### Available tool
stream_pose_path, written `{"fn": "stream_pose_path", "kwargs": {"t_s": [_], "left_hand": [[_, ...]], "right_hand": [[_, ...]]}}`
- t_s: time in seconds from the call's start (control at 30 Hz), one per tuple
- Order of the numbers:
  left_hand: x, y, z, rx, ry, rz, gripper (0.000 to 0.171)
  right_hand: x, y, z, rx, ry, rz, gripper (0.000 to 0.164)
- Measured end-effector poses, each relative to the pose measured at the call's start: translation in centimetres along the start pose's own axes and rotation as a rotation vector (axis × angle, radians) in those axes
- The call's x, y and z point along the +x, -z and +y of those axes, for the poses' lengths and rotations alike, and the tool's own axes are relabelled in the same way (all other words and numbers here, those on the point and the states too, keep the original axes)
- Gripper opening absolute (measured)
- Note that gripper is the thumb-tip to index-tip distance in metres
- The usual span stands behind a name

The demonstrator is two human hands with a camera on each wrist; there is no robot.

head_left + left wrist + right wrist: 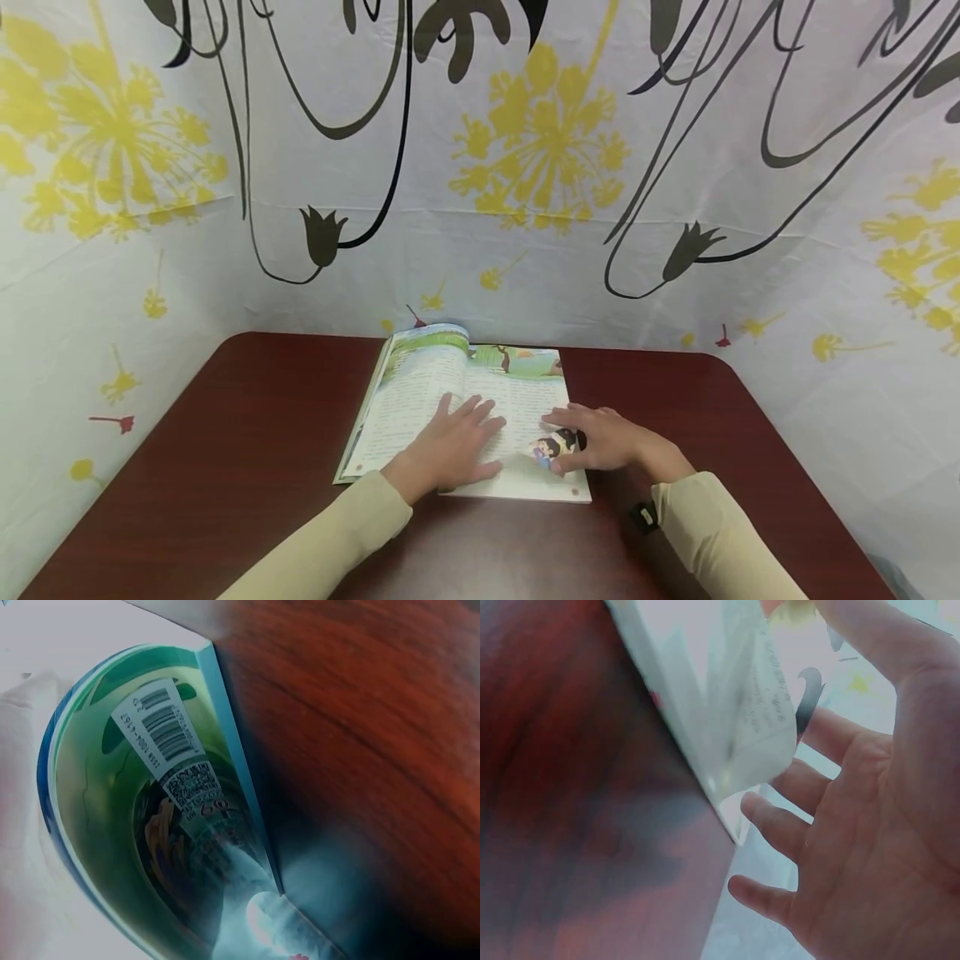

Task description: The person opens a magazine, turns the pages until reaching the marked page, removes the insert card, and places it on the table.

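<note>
An open illustrated magazine (397,417) lies on the dark red table, its left pages arching up at the far end. My left hand (459,446) rests across the middle of the spread with its fingers spread apart. At the right page's outer edge is my right hand (603,437), thumb and fingers apart around a printed cartoon figure (552,446). In the right wrist view a lifted, curling page (757,720) stands beside the loosely bent fingers (776,829). The left wrist view shows the magazine's curved back cover with a barcode label (165,727).
The wooden table (247,417) extends to both sides of the magazine. Behind it hangs a pale cloth (420,183) printed with yellow and dark flowers, which also closes in the sides. A dark wrist device (643,517) sits at the right sleeve.
</note>
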State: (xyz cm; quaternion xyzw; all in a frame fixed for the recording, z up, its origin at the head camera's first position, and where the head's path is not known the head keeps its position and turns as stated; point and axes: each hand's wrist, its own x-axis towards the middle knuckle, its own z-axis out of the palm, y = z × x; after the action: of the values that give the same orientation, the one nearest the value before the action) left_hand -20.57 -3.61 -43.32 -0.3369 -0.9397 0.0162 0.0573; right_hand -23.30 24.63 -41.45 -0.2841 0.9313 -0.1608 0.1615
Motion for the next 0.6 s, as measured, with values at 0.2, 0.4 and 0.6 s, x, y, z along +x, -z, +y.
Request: {"fn": "stream_pose_path", "kwargs": {"t_s": [0.2, 0.4, 0.6], "left_hand": [[0.11, 0.18, -0.35, -0.007, 0.012, 0.031, 0.064], [0.22, 0.19, -0.50, -0.027, 0.028, 0.073, 0.076], [0.46, 0.12, -0.57, -0.061, 0.028, 0.209, 0.096]], "right_hand": [[-0.14, 0.98, 0.14, 0.016, -0.012, 0.050, 0.080], [-0.19, 1.18, 0.07, 0.122, -0.043, 0.178, 0.060], [-0.35, 1.09, 0.32, 0.131, -0.081, 0.208, 0.065]]}}
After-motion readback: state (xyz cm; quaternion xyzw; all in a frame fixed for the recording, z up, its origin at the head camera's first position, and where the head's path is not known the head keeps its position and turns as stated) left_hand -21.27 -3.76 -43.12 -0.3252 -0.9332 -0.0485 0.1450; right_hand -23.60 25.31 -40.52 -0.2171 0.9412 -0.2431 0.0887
